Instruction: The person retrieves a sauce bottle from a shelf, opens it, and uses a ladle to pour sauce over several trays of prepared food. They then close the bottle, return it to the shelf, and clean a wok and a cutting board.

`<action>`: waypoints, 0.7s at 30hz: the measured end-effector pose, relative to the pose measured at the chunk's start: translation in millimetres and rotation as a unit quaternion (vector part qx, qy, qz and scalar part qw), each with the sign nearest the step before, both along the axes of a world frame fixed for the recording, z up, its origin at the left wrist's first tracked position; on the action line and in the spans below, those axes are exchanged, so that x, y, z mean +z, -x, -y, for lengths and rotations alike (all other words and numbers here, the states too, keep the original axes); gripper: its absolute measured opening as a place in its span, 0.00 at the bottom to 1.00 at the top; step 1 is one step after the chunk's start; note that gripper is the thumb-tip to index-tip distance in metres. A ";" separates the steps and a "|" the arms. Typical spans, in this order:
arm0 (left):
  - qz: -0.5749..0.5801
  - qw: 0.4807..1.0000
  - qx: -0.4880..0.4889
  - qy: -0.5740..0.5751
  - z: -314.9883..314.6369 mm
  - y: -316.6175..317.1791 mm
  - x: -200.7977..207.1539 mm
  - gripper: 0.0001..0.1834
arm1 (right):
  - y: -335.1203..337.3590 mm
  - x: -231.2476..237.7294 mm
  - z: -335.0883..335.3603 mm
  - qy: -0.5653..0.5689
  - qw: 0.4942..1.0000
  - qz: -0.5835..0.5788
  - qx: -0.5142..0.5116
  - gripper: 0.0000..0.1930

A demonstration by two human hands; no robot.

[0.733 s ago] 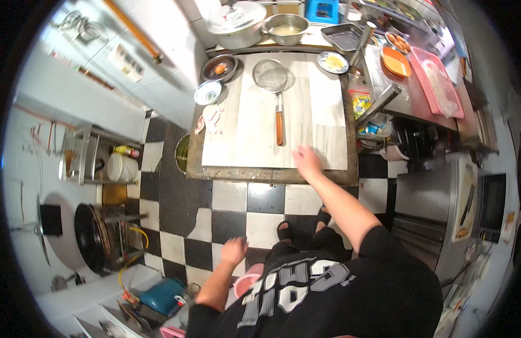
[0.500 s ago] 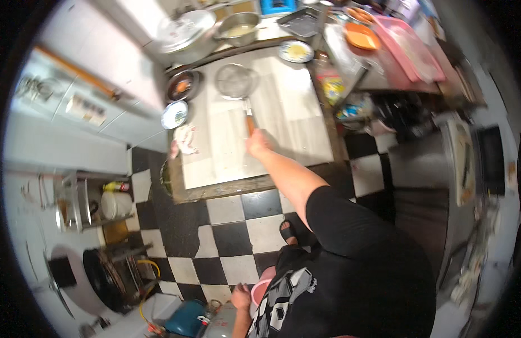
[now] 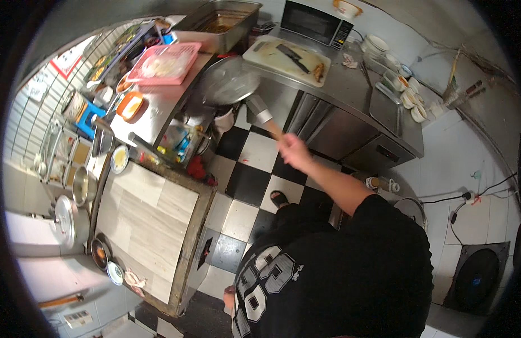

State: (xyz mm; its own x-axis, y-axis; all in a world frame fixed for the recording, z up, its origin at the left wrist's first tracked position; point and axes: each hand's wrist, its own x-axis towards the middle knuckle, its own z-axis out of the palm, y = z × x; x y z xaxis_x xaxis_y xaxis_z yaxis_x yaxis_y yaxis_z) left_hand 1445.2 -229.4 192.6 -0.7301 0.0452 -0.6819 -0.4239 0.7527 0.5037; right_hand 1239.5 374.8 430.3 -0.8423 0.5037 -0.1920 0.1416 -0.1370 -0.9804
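My right hand (image 3: 295, 152) is closed round the wooden handle of a round wire-mesh strainer (image 3: 231, 82). The strainer is raised above the checkered floor, between the two work areas. Its mesh end is smeared by motion and points toward the steel counter. Low by my side, my left hand (image 3: 229, 298) is mostly hidden by the black shirt, and its fingers cannot be made out. At the left stands the table with a pale wood-patterned top (image 3: 150, 217). A small plate with something yellow (image 3: 119, 159) rests at its far corner.
A cutting board (image 3: 260, 52) with a cleaver (image 3: 291, 56) lies on the steel counter (image 3: 350, 84), in front of a microwave (image 3: 314, 28). A pink tray (image 3: 164, 65) and an orange dish (image 3: 129, 106) sit at the upper left. A lidded pot (image 3: 71, 219) stands beside the table.
My right hand has lifted the strainer off the pale tabletop and carried it right, over the floor. My view has turned right, bringing the steel counter into sight.
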 end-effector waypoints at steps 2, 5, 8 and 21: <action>-0.016 0.999 -0.045 -0.003 -9.9 36.5 -7.0 0.21 | -17.4 -21.9 -91.6 -0.117 0.979 0.056 -0.159 0.12; -0.126 0.988 -0.062 0.063 -60.9 52.9 -9.2 0.17 | -43.1 -82.1 -252.6 -0.080 0.942 0.123 -0.302 0.15; -0.005 0.988 -0.122 0.095 -113.2 64.3 16.4 0.21 | -61.7 -147.7 -393.4 -0.049 0.943 0.098 -0.313 0.13; 0.033 0.976 0.196 0.091 -236.6 9.4 104.6 0.27 | 11.8 -93.9 -437.9 -0.527 0.700 0.458 -0.152 0.27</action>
